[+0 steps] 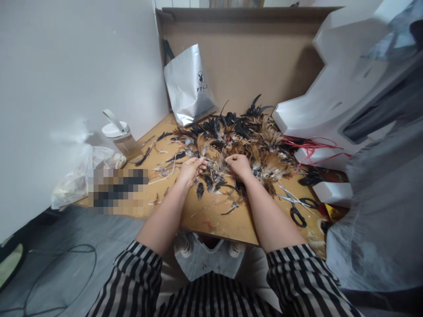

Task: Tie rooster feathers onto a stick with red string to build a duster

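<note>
On the counter (198,215), a heap of feathers (238,136) is spread, longest from left to right. It appears to be being picked through, and a light, separate draw on single quills seems called for. At its near side, the grip of left hand (191,171) and right hand (240,165) is pressed together; what is pinched cannot be told. Just beyond the left, a brown feather (202,143) is pointed away, its axis near-to-far.

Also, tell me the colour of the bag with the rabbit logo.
The bag is silver, as the head view shows.
</note>
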### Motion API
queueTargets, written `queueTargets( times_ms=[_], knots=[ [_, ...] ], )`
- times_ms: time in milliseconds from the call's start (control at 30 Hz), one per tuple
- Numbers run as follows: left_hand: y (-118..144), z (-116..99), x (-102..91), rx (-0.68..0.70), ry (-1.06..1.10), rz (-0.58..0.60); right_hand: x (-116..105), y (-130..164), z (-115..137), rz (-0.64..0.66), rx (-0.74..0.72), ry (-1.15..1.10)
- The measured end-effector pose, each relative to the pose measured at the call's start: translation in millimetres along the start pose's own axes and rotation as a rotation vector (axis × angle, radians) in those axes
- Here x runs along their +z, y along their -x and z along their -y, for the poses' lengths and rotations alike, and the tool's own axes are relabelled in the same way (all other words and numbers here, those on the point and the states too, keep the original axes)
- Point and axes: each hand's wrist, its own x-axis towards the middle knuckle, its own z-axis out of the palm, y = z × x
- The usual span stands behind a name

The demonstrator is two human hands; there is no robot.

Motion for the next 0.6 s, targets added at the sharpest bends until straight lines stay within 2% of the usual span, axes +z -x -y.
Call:
queueTargets(
  times_ms=[100,200,333,433,600],
  knots=[
    [-2.0,3.0,-0.6,0.002,0.021,0.000,3.1,4.7,5.3,0.029,-0.016,0.267],
    [-1.7,3.7,0.2,0.004,0.020,0.020,10.3,14.2,21.5,0.058,0.013,0.505],
    [1.0,1.7,2.3,0.003,0.015,0.043,21.3,21.3,36.4,0.109,0.028,0.688],
    [1.8,1.3,2.7,-0.005,0.034,0.042,25.1,17.8,31.9,0.105,0.044,0.625],
    [-1.6,4.5,-0.4,-0.054,0.124,0.047,21.6,9.2,13.2,0.080,0.011,0.083]
  ],
)
